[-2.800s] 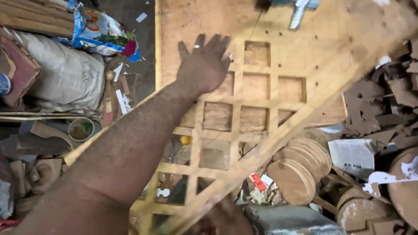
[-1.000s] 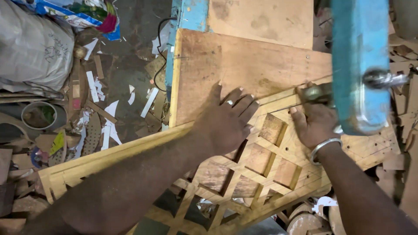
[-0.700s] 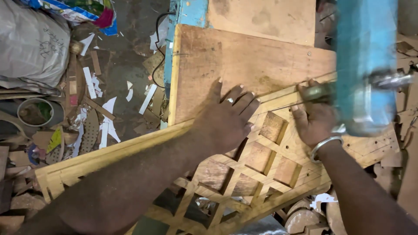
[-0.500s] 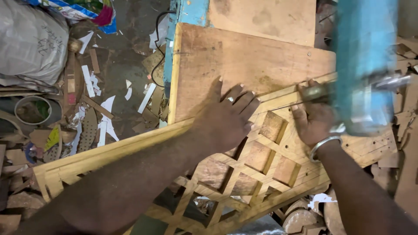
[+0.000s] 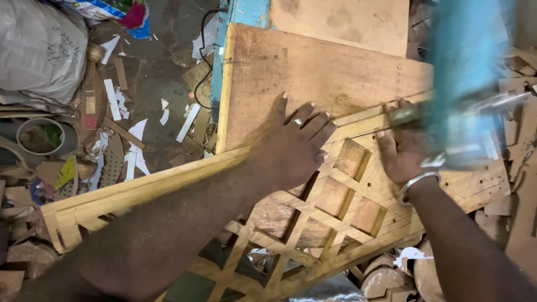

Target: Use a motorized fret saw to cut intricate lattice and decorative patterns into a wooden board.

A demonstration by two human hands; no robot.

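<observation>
Item: wooden lattice panel (image 5: 335,196), pale frame with diagonal slats, lying slantwise across the brown work board (image 5: 313,72). Its long end overhangs the board's left edge, above the littered floor; its right end rests on the board under the blue machine arm (image 5: 461,84).

Left hand (image 5: 293,148): mine, palm down and fingers spread flat on the panel where the frame rail crosses the board's left edge. It grasps nothing; it presses. A ring shows on one finger.

Right hand (image 5: 403,151): mine, metal bangle (image 5: 417,182) at the wrist, laid on the panel just right of the left hand and close beneath the blue machine arm. The fingers are partly hidden by the blurred machine, so I cannot tell whether they grip the rail or only press on it.

Blue machine arm: blurred, over the board's right side; its working end is not clear.

Handling note, my judgement: I keep the panel flat against the board with even weight from both palms, so the overhanging end does not tip it up. I feed slowly and steer from the left hand, holding the right fingertips clear of the machine. The thin slats look likely to crack, so I press on the frame rail.

Surroundings: left of the board, wood scraps (image 5: 117,112), a white sack (image 5: 39,50), a round tin (image 5: 39,137).
</observation>
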